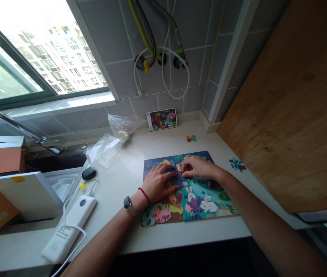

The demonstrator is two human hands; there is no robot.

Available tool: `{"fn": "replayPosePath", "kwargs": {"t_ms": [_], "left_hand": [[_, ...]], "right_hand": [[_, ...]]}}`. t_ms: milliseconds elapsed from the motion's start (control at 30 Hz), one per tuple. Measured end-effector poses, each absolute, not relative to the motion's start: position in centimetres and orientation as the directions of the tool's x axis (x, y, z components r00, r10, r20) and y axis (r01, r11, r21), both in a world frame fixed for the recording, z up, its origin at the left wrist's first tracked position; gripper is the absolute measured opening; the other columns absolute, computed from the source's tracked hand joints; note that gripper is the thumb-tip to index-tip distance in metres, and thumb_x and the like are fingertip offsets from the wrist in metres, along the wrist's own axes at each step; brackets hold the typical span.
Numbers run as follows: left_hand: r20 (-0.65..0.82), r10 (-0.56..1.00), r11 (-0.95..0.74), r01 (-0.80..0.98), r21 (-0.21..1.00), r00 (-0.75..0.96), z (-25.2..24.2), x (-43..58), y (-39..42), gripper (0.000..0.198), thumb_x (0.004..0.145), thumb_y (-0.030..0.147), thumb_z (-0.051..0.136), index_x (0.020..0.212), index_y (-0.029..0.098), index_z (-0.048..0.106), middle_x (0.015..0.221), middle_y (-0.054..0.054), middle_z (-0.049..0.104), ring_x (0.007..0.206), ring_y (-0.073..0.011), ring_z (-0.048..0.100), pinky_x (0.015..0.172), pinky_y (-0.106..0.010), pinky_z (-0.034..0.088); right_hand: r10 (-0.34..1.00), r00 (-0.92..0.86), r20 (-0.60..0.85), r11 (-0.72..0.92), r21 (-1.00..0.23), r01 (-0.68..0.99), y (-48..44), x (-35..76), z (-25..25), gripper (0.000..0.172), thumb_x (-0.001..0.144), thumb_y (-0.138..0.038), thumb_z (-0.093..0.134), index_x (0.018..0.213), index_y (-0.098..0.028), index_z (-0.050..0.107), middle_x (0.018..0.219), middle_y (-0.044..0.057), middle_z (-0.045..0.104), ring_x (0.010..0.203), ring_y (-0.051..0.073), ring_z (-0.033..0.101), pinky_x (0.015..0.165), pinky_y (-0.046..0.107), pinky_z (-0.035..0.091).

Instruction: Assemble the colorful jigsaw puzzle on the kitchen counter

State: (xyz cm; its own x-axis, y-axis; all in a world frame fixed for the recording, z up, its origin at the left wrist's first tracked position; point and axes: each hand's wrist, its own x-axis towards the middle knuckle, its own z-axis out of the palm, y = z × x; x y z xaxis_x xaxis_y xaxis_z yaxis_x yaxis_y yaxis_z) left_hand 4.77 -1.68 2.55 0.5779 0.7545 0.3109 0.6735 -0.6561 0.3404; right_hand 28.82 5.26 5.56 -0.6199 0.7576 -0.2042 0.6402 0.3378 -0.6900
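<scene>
A colourful jigsaw puzzle (200, 204) with white rabbits and a pink animal lies on the white counter. My left hand (161, 181), with a watch and a red band at the wrist, rests on its left part, fingers spread. Near the puzzle's upper middle, my right hand (196, 167) has thumb and fingers bent close together at the surface; whatever they may hold is too small to make out. A few joined pieces (191, 138) lie behind the puzzle, and another small cluster (237, 164) is to its right.
A picture card (162, 119) leans on the tiled wall. Clear plastic bags (105, 148) lie left of it. A white power bank (69, 229) with a cable and a black case (88, 174) sit at the left, beside boxes over the sink. A wooden panel (281, 115) stands right.
</scene>
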Motion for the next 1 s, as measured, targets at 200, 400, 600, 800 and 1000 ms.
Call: {"fn": "replayPosePath", "kwargs": {"t_ms": [200, 400, 600, 800, 1000], "left_hand": [[0.305, 0.753, -0.658, 0.671, 0.343, 0.583, 2.5, 4.6, -1.6, 0.037, 0.093, 0.051, 0.075, 0.117, 0.023, 0.074, 0.133, -0.012, 0.066, 0.115, -0.0314, 0.065, 0.099, -0.051, 0.057], [0.312, 0.731, -0.681, 0.625, 0.381, 0.607, 2.4, 4.1, -1.6, 0.033, 0.095, 0.052, 0.073, 0.117, 0.028, 0.079, 0.141, -0.010, 0.064, 0.121, -0.0319, 0.064, 0.104, -0.053, 0.054], [0.301, 0.651, -0.745, 0.514, 0.424, 0.697, 2.9, 3.5, -1.6, 0.028, 0.098, 0.050, 0.070, 0.114, 0.032, 0.083, 0.149, -0.006, 0.062, 0.134, -0.0322, 0.057, 0.113, -0.053, 0.050], [0.272, 0.661, -0.739, 0.544, 0.398, 0.699, 2.7, 3.3, -1.4, 0.025, 0.096, 0.049, 0.073, 0.113, 0.035, 0.083, 0.152, -0.006, 0.060, 0.139, -0.0353, 0.053, 0.113, -0.058, 0.050], [0.277, 0.666, -0.735, 0.546, 0.401, 0.693, 2.6, 3.4, -1.5, 0.025, 0.096, 0.048, 0.073, 0.114, 0.034, 0.083, 0.149, -0.006, 0.062, 0.138, -0.0347, 0.054, 0.113, -0.057, 0.050]], "right_hand": [[0.751, -0.628, -0.201, 0.361, -0.672, 0.647, 5.1, 28.7, 5.8, 0.009, 0.078, -0.025, 0.079, 0.083, -0.018, 0.078, 0.076, 0.001, 0.074, 0.069, 0.016, 0.064, 0.063, 0.025, 0.040], [0.760, -0.620, -0.197, 0.367, -0.657, 0.658, 5.1, 28.6, 5.7, 0.007, 0.079, -0.023, 0.079, 0.081, -0.018, 0.075, 0.076, 0.001, 0.074, 0.070, 0.016, 0.064, 0.063, 0.025, 0.039], [0.766, -0.613, -0.193, 0.373, -0.644, 0.668, 5.0, 28.6, 5.6, 0.009, 0.079, -0.022, 0.080, 0.078, -0.018, 0.073, 0.073, 0.000, 0.071, 0.067, 0.015, 0.061, 0.062, 0.025, 0.037], [0.748, -0.638, -0.180, 0.409, -0.633, 0.657, 5.0, 28.7, 5.7, 0.016, 0.076, -0.026, 0.087, 0.080, -0.018, 0.074, 0.080, 0.001, 0.072, 0.075, 0.017, 0.063, 0.064, 0.025, 0.038], [0.725, -0.663, -0.187, 0.457, -0.589, 0.666, 5.0, 28.7, 5.7, 0.022, 0.072, -0.029, 0.092, 0.084, -0.019, 0.075, 0.084, 0.002, 0.072, 0.079, 0.019, 0.064, 0.064, 0.025, 0.037]]}}
